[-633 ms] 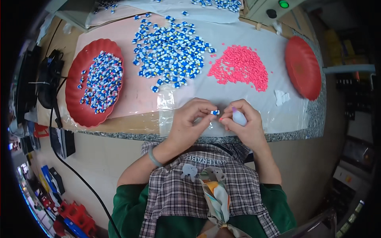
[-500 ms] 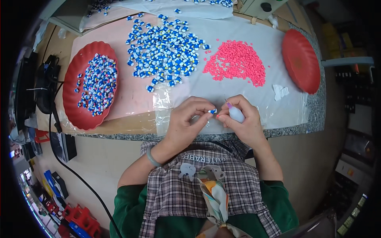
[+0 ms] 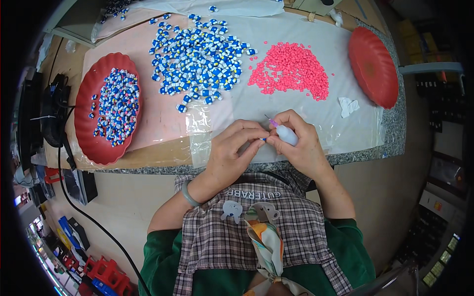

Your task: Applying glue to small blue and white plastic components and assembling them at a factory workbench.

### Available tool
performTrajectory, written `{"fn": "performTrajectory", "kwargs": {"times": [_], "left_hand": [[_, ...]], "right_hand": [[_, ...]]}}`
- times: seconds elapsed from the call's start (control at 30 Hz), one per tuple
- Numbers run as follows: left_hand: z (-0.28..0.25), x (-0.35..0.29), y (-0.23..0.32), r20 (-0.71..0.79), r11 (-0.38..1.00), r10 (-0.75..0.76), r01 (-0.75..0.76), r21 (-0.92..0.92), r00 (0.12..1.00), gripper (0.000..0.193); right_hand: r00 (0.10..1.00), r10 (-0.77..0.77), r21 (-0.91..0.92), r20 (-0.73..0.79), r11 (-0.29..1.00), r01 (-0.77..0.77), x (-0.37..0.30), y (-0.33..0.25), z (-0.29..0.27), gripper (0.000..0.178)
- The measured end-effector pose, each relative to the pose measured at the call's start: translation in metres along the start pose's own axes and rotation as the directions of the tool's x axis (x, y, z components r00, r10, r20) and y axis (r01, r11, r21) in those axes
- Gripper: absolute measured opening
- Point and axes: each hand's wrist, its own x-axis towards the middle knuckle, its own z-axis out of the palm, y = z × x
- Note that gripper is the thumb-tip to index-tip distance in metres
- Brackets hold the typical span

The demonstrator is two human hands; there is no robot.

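Observation:
Close to the table's near edge, my left hand (image 3: 237, 144) pinches a small blue-and-white piece (image 3: 263, 139), mostly covered by fingertips. My right hand (image 3: 300, 140) grips a white squeeze bottle (image 3: 287, 135) with a purple neck and thin needle tip, which points up and to the left. The right thumb and fingertips meet the left fingertips at the piece. Whether a pink bit is between them is hidden. Beyond my hands lie a spread of blue-and-white pieces (image 3: 197, 61) and a heap of small pink pieces (image 3: 291, 69).
At the left, a red scalloped dish (image 3: 83, 118) holds many finished-looking blue, white and pink pieces. Another red dish (image 3: 373, 69) stands at the far right, with a crumpled white tissue (image 3: 348, 106) near it. A black cable (image 3: 94, 217) hangs off the left side.
My right hand has come left until its fingertips meet the left hand's. The pink bit seen at its fingertips is now hidden. The bottle's tip has swung up and left.

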Motion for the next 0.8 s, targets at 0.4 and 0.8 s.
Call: {"fn": "performTrajectory", "kwargs": {"times": [0.4, 0.8], "left_hand": [[-0.001, -0.004, -0.004, -0.014, 0.941, -0.142, 0.131, -0.311, 0.990, 0.019], [-0.067, 0.024, 0.000, -0.295, 0.922, -0.111, 0.209, 0.326, 0.949, 0.015]], "right_hand": [[0.995, -0.030, 0.020, -0.099, 0.999, 0.032, 0.002, -0.006, 0.007, 0.030], [0.993, 0.010, 0.155, -0.116, 0.988, 0.008, -0.001, 0.013, -0.001, 0.016]]}}
